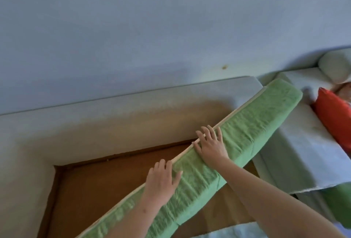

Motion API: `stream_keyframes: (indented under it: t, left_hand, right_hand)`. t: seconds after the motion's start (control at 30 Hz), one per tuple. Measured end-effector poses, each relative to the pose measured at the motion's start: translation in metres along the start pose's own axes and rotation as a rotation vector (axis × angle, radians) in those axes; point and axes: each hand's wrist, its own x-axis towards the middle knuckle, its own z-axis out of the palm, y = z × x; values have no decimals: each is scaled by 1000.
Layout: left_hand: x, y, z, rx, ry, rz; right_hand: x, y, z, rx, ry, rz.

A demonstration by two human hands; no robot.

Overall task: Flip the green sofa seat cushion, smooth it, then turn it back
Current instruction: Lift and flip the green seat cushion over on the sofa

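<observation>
My left fingers (161,164) bend over the piped top edge of the cushion (245,129), their tips out of my sight on the far side, thumb pressed against the green face: the left hand (161,180) grips that edge. My right fingers (208,133) lie spread and nearly straight across the pale piping (247,107) further along. The right hand (211,145) looks to be resting flat on the edge rather than hooked round it, though the picture is soft there.

The cushion stands on its long side, running slantwise from the lower left up to the right. Its far end sits just beside the corner of the backrest (133,108) and close to the white cover (303,152) on the next seat. Left of the cushion the brown seat base (106,184) lies bare, giving open room between cushion, backrest and the sofa's left arm. A narrower brown strip shows on my side.

The green fabric is wrinkled along its whole length. A red pillow (332,116) lies on the white cover, well apart from the cushion. Behind the sofa is a plain bluish wall (152,19).

Both forearms reach in from the lower right, the right one crossing over the cushion's face
</observation>
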Motion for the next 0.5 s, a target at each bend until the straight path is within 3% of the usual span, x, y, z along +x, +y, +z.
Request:
stream_keyframes:
  t: [0.17,0.33,0.5]
  left_hand:
    - [8,43,6,99,-109,-30]
    - [18,36,17,117,-95,-47]
    - [53,32,13,53,-11,-117]
  right_hand:
    - [-4,7,0,-17,-24,71]
    - [-24,37,-7,-8,-50,46]
    - [-25,72,-11,1,-164,189]
